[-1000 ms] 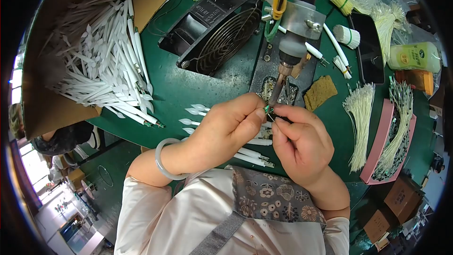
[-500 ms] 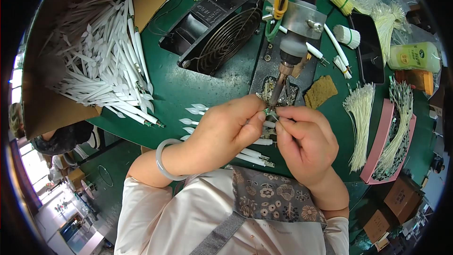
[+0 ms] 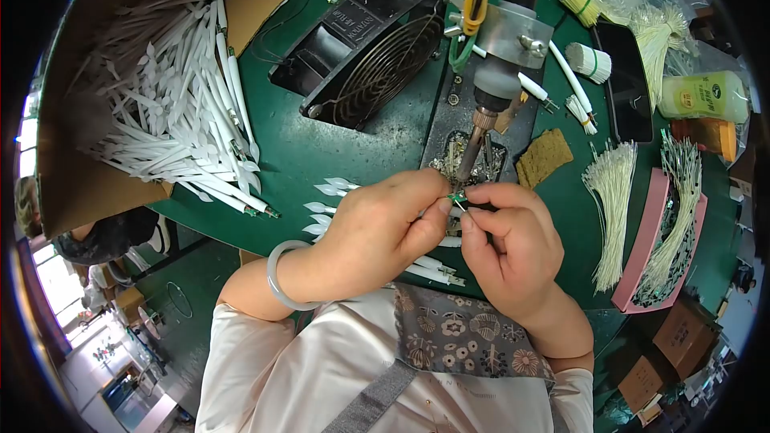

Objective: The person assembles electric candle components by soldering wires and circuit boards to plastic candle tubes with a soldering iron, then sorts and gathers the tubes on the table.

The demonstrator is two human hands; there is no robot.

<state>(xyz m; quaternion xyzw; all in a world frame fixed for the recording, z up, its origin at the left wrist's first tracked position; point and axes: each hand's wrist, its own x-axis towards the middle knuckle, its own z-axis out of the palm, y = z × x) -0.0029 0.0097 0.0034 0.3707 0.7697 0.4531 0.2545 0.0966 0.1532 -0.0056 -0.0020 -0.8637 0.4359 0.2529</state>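
Observation:
My left hand (image 3: 389, 220), with a pale bangle at its wrist, pinches a small green circuit board (image 3: 455, 197) between thumb and forefinger. Against the board's right end, my right hand (image 3: 517, 244) is closed on a thin pale wire (image 3: 460, 206), mostly hidden by the fingers. Just above the board points the tip of a soldering iron (image 3: 475, 152), fixed in a metal clamp (image 3: 513, 36). Whether tip and board touch, I cannot tell. White candle-shaped lights (image 3: 433, 269) with leaf-shaped tips lie beneath and beside my left hand.
At left, a cardboard box (image 3: 60, 168) holds many white candle lights. A black fan (image 3: 361, 48) stands behind my left hand. Near the iron lies a brown sponge (image 3: 545, 157). Wire bundles (image 3: 611, 208) and a pink tray (image 3: 638, 273) sit at right, below a green-labelled bottle (image 3: 706, 96).
The circuit board has come slightly toward me from the iron tip and shows more clearly. My right hand has shifted a little left and down, its fingers slightly more spread.

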